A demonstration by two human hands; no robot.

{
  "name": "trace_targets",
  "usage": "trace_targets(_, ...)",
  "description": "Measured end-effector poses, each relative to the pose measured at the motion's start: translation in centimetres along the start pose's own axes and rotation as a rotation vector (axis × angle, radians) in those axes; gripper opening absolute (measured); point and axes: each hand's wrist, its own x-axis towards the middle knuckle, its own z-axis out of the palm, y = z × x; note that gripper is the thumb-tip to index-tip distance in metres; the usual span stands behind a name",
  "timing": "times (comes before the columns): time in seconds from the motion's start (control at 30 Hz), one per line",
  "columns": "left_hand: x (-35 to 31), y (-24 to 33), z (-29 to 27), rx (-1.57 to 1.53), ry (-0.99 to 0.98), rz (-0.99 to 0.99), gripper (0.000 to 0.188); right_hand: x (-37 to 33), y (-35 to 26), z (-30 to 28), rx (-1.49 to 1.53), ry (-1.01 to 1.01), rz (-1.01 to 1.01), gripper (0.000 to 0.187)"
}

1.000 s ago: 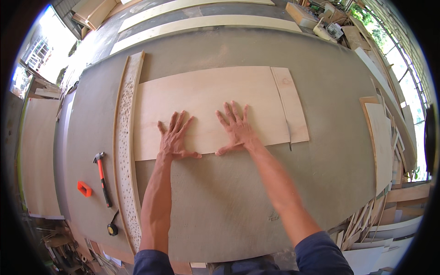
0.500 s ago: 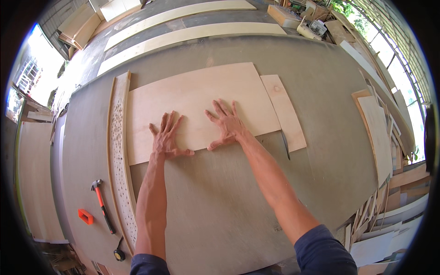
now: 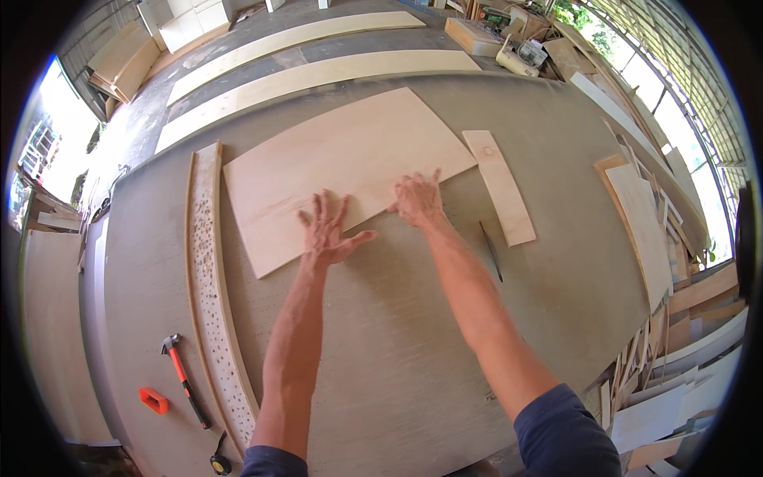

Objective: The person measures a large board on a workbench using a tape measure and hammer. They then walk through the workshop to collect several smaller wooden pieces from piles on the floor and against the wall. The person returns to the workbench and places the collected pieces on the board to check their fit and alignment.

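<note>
A wide plywood board (image 3: 350,151) lies at an angle on the large grey-brown worktop (image 3: 381,334). My left hand (image 3: 327,237) is open on its near edge, fingers spread over the surface and thumb pointing right. Farther right on the same edge, my right hand (image 3: 417,199) has its fingers curled, gripping the board; its thumb is mostly hidden. A short plywood strip (image 3: 501,187) lies just right of the board's corner, and a thin dark pencil-like tool (image 3: 492,253) rests nearer to me. Left of the board runs a long speckled strip with raised wooden edges (image 3: 211,254).
A claw hammer (image 3: 185,380), an orange block-like tool (image 3: 154,401) and a tape measure (image 3: 220,463) lie at the near left. Two long pale planks (image 3: 318,75) lie beyond the worktop. Stacked wooden offcuts (image 3: 675,381) crowd the right side.
The board has turned counterclockwise, its near left corner swinging away from the speckled strip and a gap opening by the short strip. My right fingers have curled; my left hand has shifted right.
</note>
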Motion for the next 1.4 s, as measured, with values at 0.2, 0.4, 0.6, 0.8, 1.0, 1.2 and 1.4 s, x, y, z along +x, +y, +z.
trace_targets(0.2,-0.8,-5.6,-2.5,-0.954,0.096,-0.334,0.083,-1.7,-6.1,4.5,0.399,0.263,0.289,0.036)
trace_targets(0.4,-4.0,-8.4,-5.7,-0.580,0.306,-1.194,0.093,-4.9,-13.8,7.6,0.774,0.450,0.403,0.060)
trace_targets(0.6,-1.7,-7.6,-7.7,-0.908,0.313,-1.231,0.099,-0.7,-14.1,8.5,1.746,0.402,0.698,0.036)
trace_targets(0.8,-4.9,-20.0,-3.9,-1.249,0.372,-1.098,0.067,-1.3,-18.4,6.8,2.084,0.324,0.638,0.022)
trace_targets(1.0,-6.7,-9.5,-7.9,-1.860,0.152,-0.357,0.037,-6.4,-11.8,1.2,2.268,0.223,0.512,0.034)
trace_targets(1.2,-13.7,1.5,-15.6,-2.140,0.258,-0.029,0.060,-11.8,-10.3,-4.2,2.654,0.280,0.057,0.046)
trace_targets(1.4,-25.3,11.1,-17.2,-2.051,0.341,0.030,0.062,-26.2,-4.8,-4.8,2.820,0.345,-0.012,0.044)
